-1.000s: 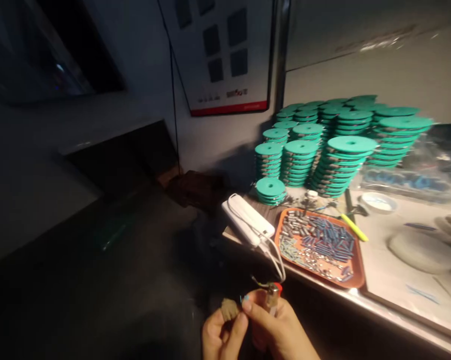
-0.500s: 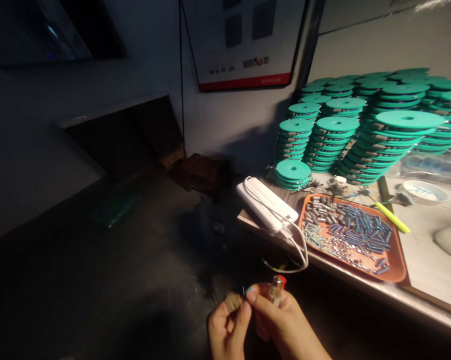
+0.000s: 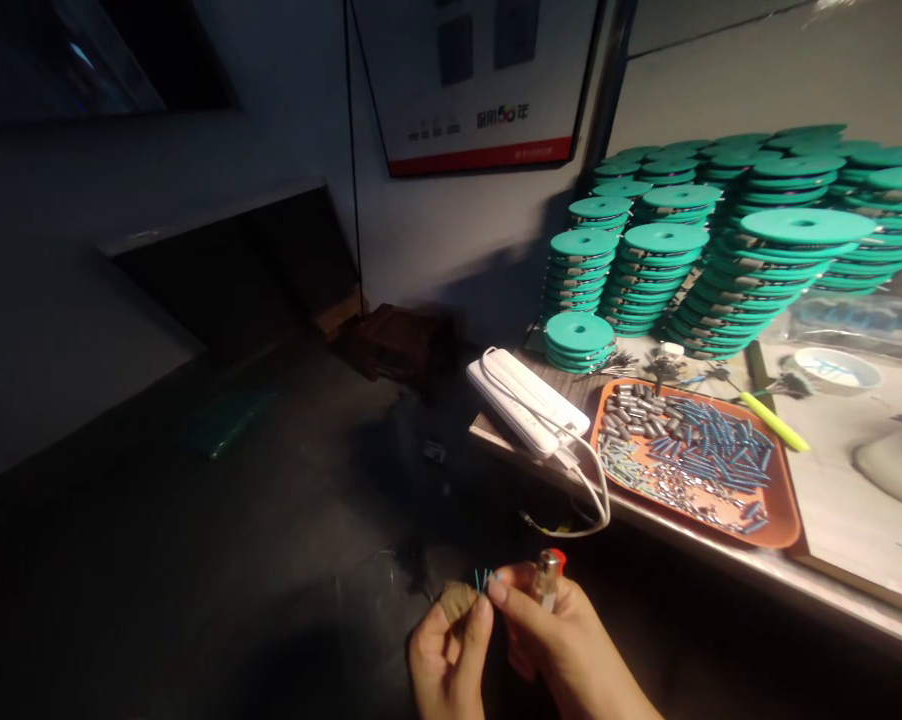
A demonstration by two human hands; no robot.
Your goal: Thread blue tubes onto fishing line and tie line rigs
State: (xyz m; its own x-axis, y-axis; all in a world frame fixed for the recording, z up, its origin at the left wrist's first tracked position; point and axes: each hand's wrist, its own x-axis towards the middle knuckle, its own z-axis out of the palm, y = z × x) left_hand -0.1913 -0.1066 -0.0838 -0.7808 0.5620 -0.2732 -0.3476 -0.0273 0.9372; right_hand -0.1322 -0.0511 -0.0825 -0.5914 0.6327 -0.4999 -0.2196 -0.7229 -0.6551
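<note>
My left hand (image 3: 449, 655) is closed in a pinch at the bottom middle of the head view. Several thin blue strands (image 3: 483, 580) stick up from its thumb tip. A tan, dull piece (image 3: 457, 600) covers or sits at its index fingertip; whether it is worn or held I cannot tell. Right beside it, my right hand (image 3: 552, 635) is closed around a lighter (image 3: 548, 577) with a metal top and a red button, held upright. The right thumb and index finger also pinch at the blue strands, their tips nearly touching the left hand.
On the table to the right lies an orange tray (image 3: 785, 520) of small metal and blue parts. Behind it rise stacks of green spools (image 3: 665, 238). A white power strip (image 3: 526, 402) sits at the table corner, its cable (image 3: 605, 500) looping over the edge. A white bowl (image 3: 863, 375) stands farther right.
More blue strands now show, fanned apart above my left thumb, where a single one stood out before. Both hands stay close together, and the whole view has shifted slightly.
</note>
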